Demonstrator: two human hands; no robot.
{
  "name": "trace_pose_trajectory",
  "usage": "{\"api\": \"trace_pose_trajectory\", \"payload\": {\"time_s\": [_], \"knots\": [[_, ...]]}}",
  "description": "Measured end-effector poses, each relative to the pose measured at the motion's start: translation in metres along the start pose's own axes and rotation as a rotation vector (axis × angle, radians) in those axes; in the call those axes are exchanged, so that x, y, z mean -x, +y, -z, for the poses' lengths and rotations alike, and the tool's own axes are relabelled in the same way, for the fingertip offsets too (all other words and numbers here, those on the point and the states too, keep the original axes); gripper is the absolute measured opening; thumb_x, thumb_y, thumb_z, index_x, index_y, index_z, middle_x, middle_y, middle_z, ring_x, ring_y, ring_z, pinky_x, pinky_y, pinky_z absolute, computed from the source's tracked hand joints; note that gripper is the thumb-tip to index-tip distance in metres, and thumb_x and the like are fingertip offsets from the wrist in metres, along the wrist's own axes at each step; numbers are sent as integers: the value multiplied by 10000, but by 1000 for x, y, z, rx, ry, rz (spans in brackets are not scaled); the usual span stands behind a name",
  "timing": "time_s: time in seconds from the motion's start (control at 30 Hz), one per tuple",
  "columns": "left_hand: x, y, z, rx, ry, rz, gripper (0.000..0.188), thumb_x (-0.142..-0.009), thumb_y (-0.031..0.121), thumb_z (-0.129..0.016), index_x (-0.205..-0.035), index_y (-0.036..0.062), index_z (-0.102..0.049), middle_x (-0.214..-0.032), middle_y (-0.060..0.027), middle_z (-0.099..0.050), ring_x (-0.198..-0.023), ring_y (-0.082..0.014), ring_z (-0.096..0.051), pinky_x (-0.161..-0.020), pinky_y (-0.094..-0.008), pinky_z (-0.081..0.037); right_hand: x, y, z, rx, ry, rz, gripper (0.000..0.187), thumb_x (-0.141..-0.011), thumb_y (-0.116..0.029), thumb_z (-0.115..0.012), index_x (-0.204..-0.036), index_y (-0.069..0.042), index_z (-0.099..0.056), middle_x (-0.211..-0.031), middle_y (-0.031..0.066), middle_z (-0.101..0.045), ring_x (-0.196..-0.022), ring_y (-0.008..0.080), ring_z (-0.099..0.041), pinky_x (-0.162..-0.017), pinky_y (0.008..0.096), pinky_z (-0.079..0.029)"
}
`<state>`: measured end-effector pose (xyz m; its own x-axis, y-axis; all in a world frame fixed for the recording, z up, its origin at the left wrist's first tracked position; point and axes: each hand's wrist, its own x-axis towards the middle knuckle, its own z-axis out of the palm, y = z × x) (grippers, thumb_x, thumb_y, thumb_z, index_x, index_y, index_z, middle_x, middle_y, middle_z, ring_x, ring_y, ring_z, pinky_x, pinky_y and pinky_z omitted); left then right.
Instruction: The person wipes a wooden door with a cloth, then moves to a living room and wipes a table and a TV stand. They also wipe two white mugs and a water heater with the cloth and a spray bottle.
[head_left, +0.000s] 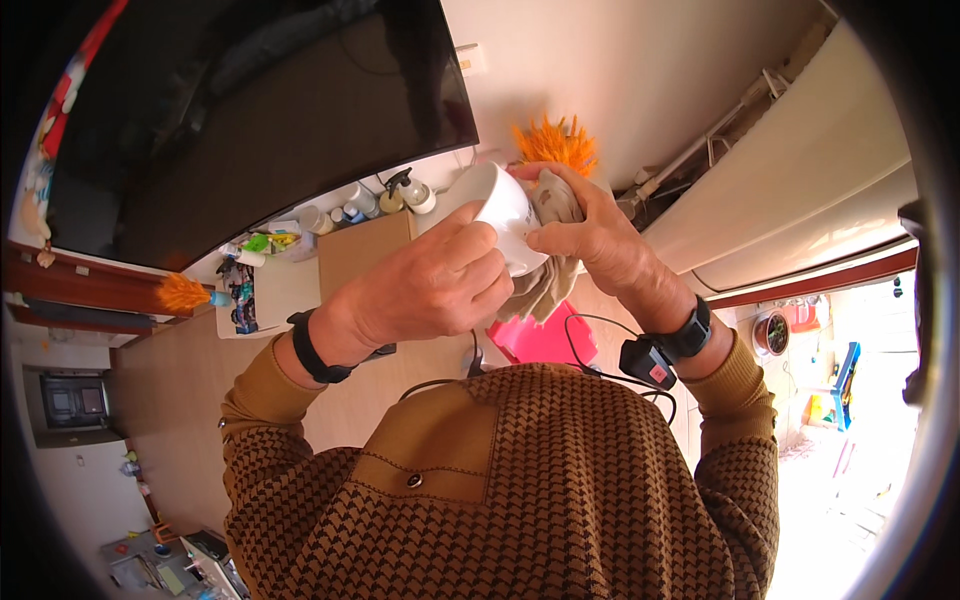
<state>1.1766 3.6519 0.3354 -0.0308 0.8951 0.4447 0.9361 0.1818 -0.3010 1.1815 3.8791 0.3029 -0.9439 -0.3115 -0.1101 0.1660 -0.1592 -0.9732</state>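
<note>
The left hand (430, 285) is gripping a white cup (505, 210), covering its lower side. The right hand (590, 235) is pressing a beige cloth (545, 285) against it, hiding the cup's far side.

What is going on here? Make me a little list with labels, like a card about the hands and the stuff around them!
Left hand: grips a white cup
Right hand: presses a beige cloth against the cup
Cup: tilted, held in the air
Behind the hands: an orange feathery duster, a big dark screen
Below the screen: small bottles on a shelf
Wrists: black bands on both
Clothes: brown patterned sweater
</note>
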Motion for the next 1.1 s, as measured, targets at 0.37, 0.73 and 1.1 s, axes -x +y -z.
{"api": "trace_pose_trajectory", "payload": {"time_s": [0.37,0.73,1.1], "knots": [[-1,2,2,16,-7,-6,166,-709,41,-768,-732,-8,-612,-725,-58,-376,-739,-222,-428,-909,-467,-602,2,-1,-1,38,-18,13,671,-742,-65,-745,-1375,-12,-532,-1157,70,-607,-1042,157,-582,-954,297,-481],[2,2,4,16,-13,17,182,-709,61,-776,-732,6,-605,-720,-56,-386,-722,-226,-428,-895,-450,-596,2,1,-2,47,-41,17,615,-760,-79,-734,-1341,-10,-545,-1112,61,-607,-1005,152,-582,-924,298,-488],[24,3,-11,1074,473,1312,234,-991,207,-698,-866,16,-649,-777,8,-654,-701,-61,-532,-630,-237,-444,3,-16,11,-237,0,380,679,-946,-139,-646,-1512,22,-307,-1394,174,-531,-1264,239,-560,-1085,376,-451]]}}
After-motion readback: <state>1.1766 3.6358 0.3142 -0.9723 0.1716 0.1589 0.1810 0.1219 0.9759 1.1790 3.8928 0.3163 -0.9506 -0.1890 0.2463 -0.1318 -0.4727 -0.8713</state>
